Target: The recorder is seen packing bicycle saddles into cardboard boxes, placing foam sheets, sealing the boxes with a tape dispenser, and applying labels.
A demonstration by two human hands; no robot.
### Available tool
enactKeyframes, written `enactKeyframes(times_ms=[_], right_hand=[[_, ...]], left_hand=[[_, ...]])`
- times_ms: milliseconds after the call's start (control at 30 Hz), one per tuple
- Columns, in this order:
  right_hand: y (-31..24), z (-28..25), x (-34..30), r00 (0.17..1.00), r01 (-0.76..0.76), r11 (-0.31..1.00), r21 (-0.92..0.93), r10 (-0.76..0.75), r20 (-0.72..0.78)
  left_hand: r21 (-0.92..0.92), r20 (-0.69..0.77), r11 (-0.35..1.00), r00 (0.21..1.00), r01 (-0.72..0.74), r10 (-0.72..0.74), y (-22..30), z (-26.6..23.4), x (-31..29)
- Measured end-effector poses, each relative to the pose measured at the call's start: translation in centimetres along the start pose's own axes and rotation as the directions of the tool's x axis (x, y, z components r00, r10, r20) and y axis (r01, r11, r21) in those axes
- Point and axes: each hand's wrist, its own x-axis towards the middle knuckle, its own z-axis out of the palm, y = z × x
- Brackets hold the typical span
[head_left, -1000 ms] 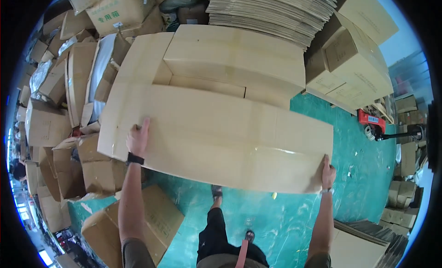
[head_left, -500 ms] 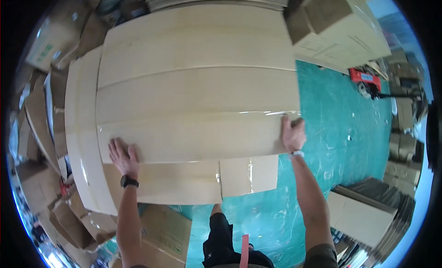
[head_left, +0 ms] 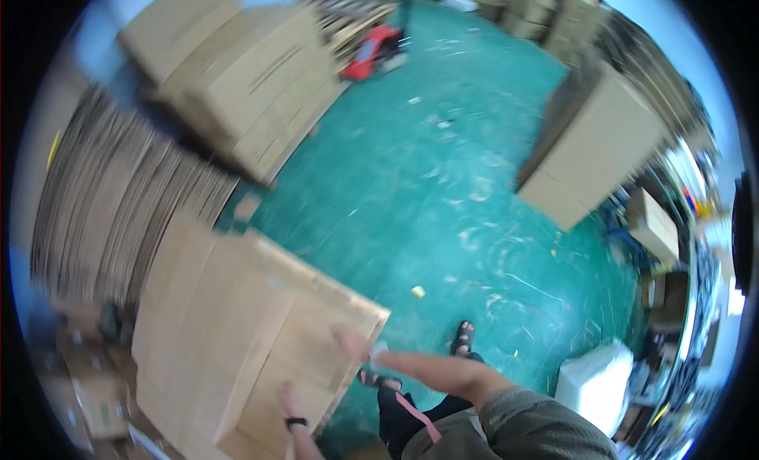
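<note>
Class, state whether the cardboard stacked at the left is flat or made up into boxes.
Flat: the cardboard stack shows thin, closely packed edges.

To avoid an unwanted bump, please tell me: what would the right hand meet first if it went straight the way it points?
Probably the brown cardboard ahead: the right hand points leftward and slightly up in the picture, across it. Blur leaves the depth, and whether they touch, unclear.
</note>
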Motion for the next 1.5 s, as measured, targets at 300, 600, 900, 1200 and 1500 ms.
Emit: enactKeyframes(times_ms=[300, 600, 900, 1200, 1500], right_hand=[[-2.4, -38.3, -22.6, 0.924, -0.352, 0.918, 0.184, 0.309, 0.226], [16.0, -62.1, -28.6, 0.770, -0.439, 0.775, 0.454, 0.585, -0.254], [48.5, -75.5, -51.9, -0.191, -0.675, 0.201, 0.710, 0.882, -0.431], [38.6, -71.1, -74.1, -0.762, 0.270, -0.234, 0.934, 0.541, 0.355], [51.9, -80.3, -78.9, -0.648, -0.421, -0.285, 0.861, 0.758, -0.066]], left_hand=[[-0.558, 0.652, 0.370, 0.669, 0.743, -0.358, 29.3, 39.1, -23.3], [-0.159, 0.899, 0.844, 0.429, 0.511, -0.091, 56.0, 71.9, -38.6], [-0.245, 0.695, 0.273, 0.028, -0.930, 0.719, 85.6, 109.1, -52.7], [0.234, 0.526, -0.419, -0.249, -0.877, 0.814, 118.9, 133.3, -58.5], [0.219, 0.538, -0.414, -0.245, -0.884, 0.806, 118.1, 128.3, -64.3]])
